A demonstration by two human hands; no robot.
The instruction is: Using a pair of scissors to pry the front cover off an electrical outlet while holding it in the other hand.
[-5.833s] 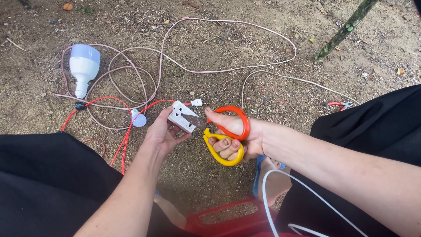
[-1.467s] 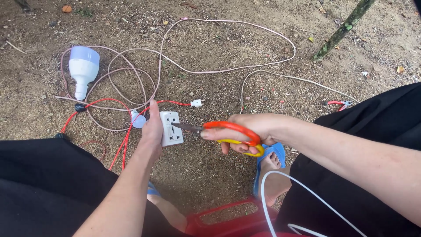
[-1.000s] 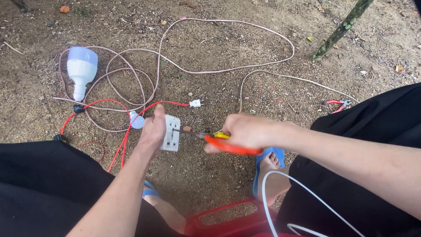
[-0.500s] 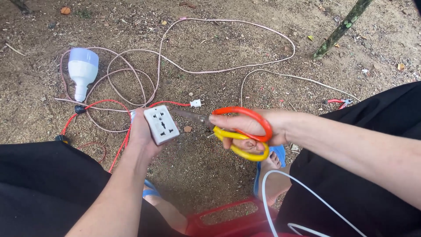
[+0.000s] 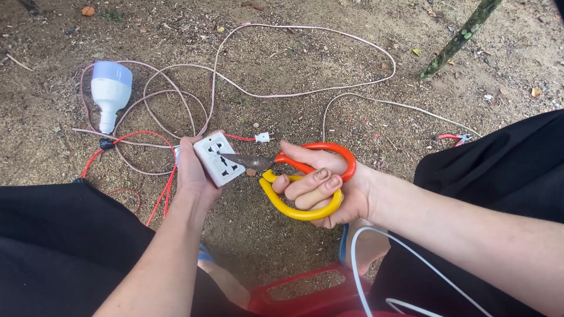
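My left hand (image 5: 191, 173) grips a white wall socket plate (image 5: 218, 158), its face turned up toward me. In my right hand (image 5: 320, 185) are scissors (image 5: 305, 182) with one orange and one yellow handle loop. Their rusty blades are closed, and the tip rests on the socket's face near its upper edge. Both hands hover low over the dirt ground, between my knees in black trousers.
A white and blue bulb (image 5: 110, 91) lies at the upper left among loops of pale pink cable (image 5: 294, 94) and red wire (image 5: 135, 138). A small white connector (image 5: 262, 138) lies just beyond the socket. A thin trunk (image 5: 455, 38) leans upper right; a red stool (image 5: 299, 290) sits below me.
The socket was turned face up in my left hand. The scissors, which lay flat beside it, have come back so their tip touches its face.
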